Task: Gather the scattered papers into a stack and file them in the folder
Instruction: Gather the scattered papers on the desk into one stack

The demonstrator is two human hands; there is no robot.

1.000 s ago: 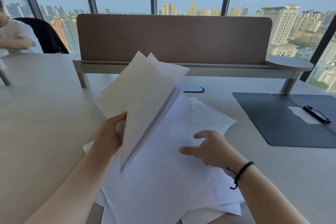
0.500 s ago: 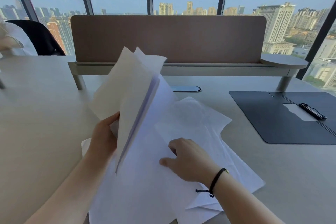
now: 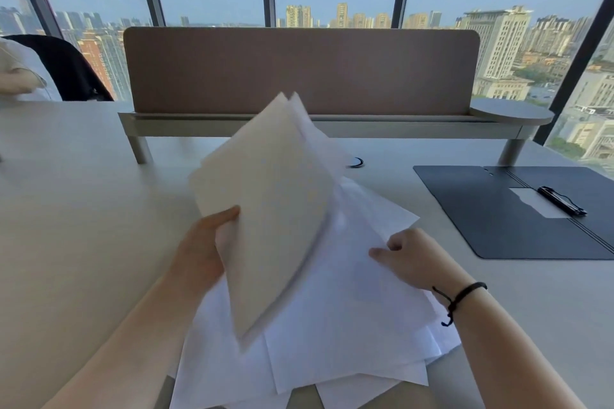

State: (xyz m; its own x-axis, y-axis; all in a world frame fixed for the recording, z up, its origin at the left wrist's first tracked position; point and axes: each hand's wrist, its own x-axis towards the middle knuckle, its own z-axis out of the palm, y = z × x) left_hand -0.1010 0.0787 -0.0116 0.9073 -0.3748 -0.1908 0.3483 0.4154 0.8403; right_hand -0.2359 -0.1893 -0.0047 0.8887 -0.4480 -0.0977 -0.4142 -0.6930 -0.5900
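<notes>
White papers [image 3: 332,309] blank; left hand [image 3: 199,249] grips stack [image 3: 269,209].

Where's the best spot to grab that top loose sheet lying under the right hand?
Probably the loose sheet at its right edge, coming from the right, where the right hand already pinches. That edge lies free; its left side hides under the held stack in the left hand.
</notes>
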